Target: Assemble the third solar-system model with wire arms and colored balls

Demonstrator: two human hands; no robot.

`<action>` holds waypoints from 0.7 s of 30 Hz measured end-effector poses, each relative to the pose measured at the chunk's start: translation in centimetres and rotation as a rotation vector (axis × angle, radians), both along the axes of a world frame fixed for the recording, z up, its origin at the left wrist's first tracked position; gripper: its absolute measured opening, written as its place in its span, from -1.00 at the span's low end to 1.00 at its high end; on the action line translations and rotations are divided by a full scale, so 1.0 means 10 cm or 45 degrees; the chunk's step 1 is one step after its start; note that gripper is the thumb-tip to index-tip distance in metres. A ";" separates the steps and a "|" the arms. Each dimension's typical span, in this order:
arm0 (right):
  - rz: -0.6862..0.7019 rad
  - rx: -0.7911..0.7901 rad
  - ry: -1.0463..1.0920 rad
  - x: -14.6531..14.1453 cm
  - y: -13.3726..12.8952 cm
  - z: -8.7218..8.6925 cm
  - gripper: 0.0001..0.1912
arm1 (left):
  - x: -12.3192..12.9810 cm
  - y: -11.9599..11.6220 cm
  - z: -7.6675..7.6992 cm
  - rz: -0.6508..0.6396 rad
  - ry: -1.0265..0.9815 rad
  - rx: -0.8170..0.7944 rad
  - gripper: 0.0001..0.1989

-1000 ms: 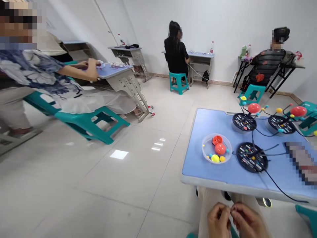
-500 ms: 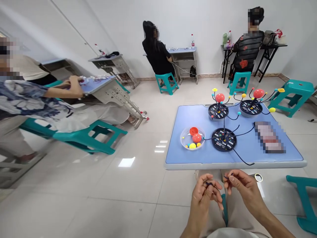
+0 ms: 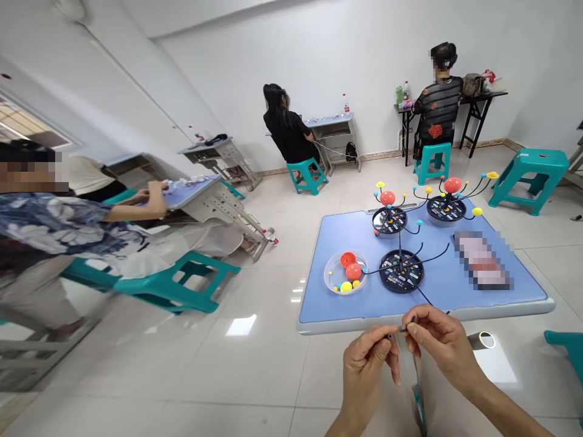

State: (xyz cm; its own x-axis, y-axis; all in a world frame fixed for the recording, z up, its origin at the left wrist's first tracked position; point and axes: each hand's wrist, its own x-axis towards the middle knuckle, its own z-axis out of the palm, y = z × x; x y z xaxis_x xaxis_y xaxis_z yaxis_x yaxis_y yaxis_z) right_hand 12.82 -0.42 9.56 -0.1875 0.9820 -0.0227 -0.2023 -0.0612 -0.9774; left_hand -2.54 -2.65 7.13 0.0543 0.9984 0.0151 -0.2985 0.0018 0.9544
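Small dark pieces (image 3: 388,337), one per hand, are held by near edge of blue worktop (image 3: 330,233). L to R: clear tub (image 3: 336,265) w/ red & yellow balls, on worktop; L hand (image 3: 364,359), thumb & index pinched on one pc, other fingers loosely curled; rear-L model (image 3: 389,220), red ball up top; front black base (image 3: 392,276) w/ thin arms, one ending nr tub rim; R hand (image 3: 441,338), thumb & fingertips closed on other pc, v. near L's; can't tell if pcs touch; rear-R model (image 3: 446,209), similar; pixelated flat slab (image 3: 483,261) beyond.
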 end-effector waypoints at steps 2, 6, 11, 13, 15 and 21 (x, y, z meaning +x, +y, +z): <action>-0.013 0.001 -0.002 -0.01 0.05 0.02 -0.71 | 0.00 0.04 0.06 0.060 0.125 0.039 -0.78; -0.032 -0.013 0.028 -0.01 0.13 0.02 -0.70 | 0.02 0.10 0.16 0.159 0.236 0.026 -0.72; -0.057 -0.016 0.080 -0.01 0.18 -0.02 -0.72 | 0.06 0.15 0.22 0.177 0.216 -0.036 -0.70; -0.063 -0.010 0.105 -0.01 0.19 -0.04 -0.72 | 0.07 0.16 0.23 0.178 0.237 -0.040 -0.71; -0.067 -0.004 0.122 -0.02 0.19 -0.04 -0.72 | 0.07 0.17 0.26 0.190 0.266 -0.043 -0.69; -0.105 0.018 0.131 0.00 0.21 -0.02 -0.75 | 0.08 0.18 0.30 0.202 0.275 -0.049 -0.71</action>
State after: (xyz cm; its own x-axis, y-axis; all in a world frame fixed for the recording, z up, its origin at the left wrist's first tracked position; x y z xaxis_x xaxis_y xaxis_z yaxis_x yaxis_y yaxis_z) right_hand 12.80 1.71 9.35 -0.1065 0.9943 0.0064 -0.3056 -0.0266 -0.9518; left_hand -1.76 -0.87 10.17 -0.1053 0.9943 -0.0182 -0.0877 0.0090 0.9961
